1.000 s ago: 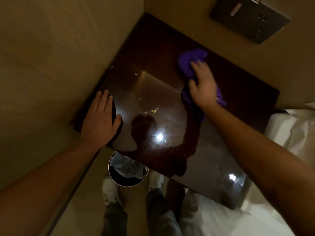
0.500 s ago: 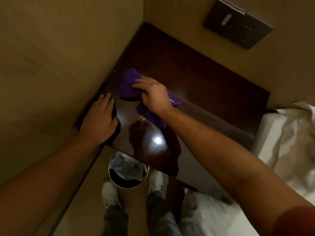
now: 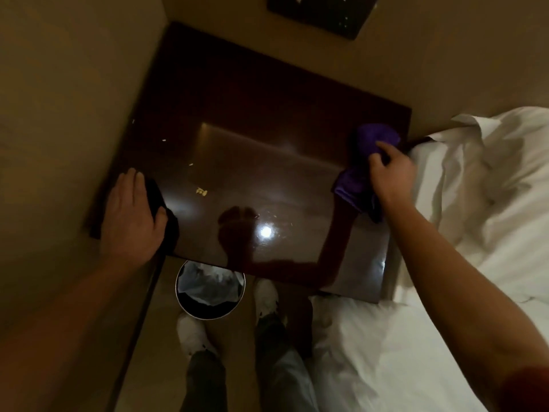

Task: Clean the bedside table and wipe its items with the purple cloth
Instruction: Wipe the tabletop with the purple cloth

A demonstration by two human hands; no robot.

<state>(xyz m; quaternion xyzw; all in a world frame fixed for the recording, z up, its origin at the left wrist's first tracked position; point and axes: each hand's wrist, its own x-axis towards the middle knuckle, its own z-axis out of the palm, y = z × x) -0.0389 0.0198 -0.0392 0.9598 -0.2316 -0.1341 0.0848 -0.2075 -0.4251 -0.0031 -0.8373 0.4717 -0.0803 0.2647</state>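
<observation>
The dark glossy bedside table (image 3: pixel 267 120) fills the middle of the head view. My right hand (image 3: pixel 392 176) presses the bunched purple cloth (image 3: pixel 375 138) onto the table's right edge, beside the bed; its fingers lie over the cloth. My left hand (image 3: pixel 130 215) rests flat on the table's front left corner with straight fingers. Small yellowish crumbs (image 3: pixel 202 191) lie on the top between the two hands, with a few smaller specks further left.
A round waste bin (image 3: pixel 210 288) with a plastic liner stands on the floor below the table's front edge, by my white shoes. White bedding (image 3: pixel 475 203) lies against the table's right side. Walls close in the left and back; a dark wall panel (image 3: pixel 323 13) hangs behind.
My right hand swept the purple cloth from the table's left middle across to its right edge. Crumbs it had covered show again. My left hand stayed on the front left corner.
</observation>
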